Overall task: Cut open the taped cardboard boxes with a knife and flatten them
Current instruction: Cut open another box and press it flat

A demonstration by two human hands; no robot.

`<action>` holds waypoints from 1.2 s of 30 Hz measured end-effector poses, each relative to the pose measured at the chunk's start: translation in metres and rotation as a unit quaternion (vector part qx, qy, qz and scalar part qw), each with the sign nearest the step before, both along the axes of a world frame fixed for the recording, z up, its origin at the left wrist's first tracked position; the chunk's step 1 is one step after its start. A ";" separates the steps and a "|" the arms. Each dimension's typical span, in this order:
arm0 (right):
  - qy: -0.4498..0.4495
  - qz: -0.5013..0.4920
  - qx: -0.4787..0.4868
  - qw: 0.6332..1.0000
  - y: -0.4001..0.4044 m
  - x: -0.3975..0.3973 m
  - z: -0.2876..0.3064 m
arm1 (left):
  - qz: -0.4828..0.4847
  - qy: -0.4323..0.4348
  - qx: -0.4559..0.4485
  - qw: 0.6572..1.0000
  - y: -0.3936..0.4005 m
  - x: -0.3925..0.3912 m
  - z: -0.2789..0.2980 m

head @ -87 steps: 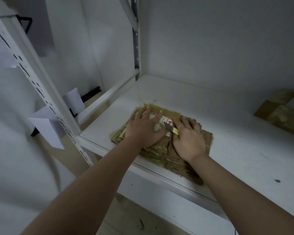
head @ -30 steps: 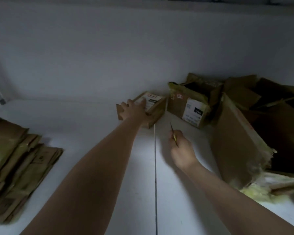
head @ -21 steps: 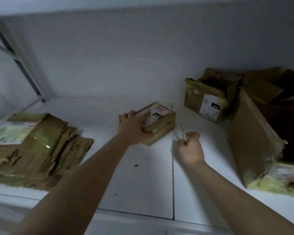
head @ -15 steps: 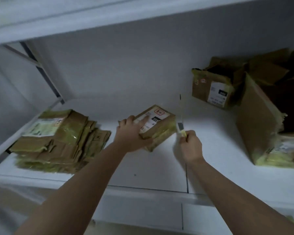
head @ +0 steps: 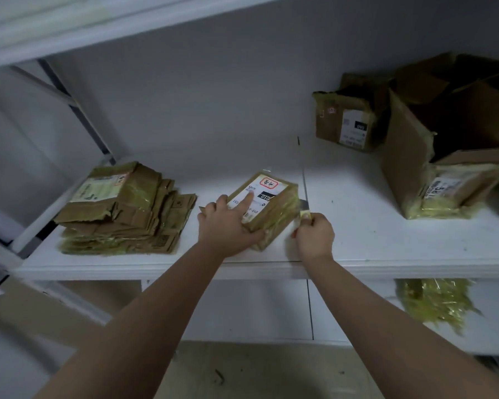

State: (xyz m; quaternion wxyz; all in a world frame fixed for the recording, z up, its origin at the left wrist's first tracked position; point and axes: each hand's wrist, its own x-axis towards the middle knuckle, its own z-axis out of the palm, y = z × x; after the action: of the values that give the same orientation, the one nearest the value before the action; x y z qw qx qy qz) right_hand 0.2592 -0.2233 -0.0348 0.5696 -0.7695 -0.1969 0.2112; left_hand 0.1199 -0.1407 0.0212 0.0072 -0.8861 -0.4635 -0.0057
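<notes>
A small taped cardboard box [head: 274,205] with a white label lies on the white shelf [head: 372,240] near its front edge. My left hand [head: 228,223] grips its near left side, the index finger stretched over the label. My right hand [head: 314,234] is closed on a small knife [head: 304,210] with a yellow handle, and the blade touches the box's right side. A stack of flattened boxes [head: 127,208] lies at the left of the shelf.
Two opened cardboard boxes stand at the right: a smaller one [head: 349,125] at the back and a large one [head: 444,156] in front of it. Yellowish tape scraps [head: 435,303] hang on the shelf below. A metal upright [head: 78,110] stands at the left.
My left hand has pulled the small box from the back of the shelf to the front edge. My right hand with the knife has come up against the box's right side.
</notes>
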 end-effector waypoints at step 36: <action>0.053 0.253 -0.035 0.965 -0.024 0.086 0.019 | 0.143 0.024 -0.137 0.980 -0.068 0.059 0.013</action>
State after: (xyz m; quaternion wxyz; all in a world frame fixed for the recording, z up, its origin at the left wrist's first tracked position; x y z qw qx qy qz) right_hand 0.3455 -0.2478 -0.0154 0.4796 -0.7017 -0.3474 0.3960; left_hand 0.1789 -0.2085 0.0346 -0.1027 -0.8032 -0.5814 0.0798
